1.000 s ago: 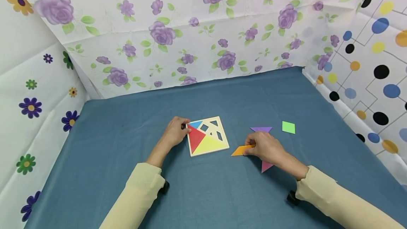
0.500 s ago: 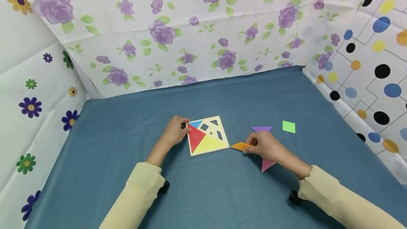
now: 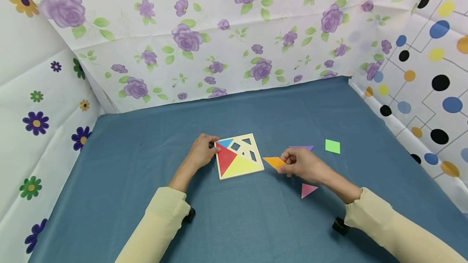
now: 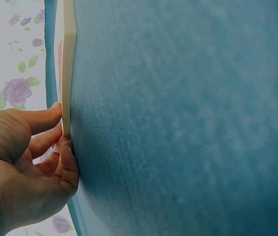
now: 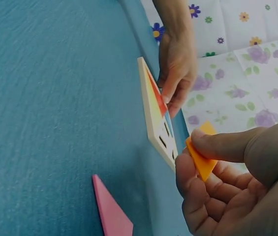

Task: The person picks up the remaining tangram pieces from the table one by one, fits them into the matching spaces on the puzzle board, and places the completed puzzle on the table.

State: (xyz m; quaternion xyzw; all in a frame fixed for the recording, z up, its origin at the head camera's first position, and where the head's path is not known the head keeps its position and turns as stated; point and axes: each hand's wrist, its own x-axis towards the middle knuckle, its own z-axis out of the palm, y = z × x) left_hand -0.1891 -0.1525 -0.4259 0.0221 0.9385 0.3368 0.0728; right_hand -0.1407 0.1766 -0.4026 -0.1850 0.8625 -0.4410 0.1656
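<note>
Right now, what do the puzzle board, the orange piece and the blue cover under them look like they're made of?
Puzzle board: probably wood, smooth, with a pale, plain cream edge.
Orange piece: smooth, maybe painted wood or plastic; its colour is even and it looks stiff.
Blue cover: likely cloth, dull, with faint creases.

Head view bright, soft shadows beside sleeves (image 3: 155, 222); wrist views dimmer, cloth (image 4: 188, 123) blurry in left

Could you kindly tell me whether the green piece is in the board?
No, the green piece lies on the blue cloth, outside the board.
</note>
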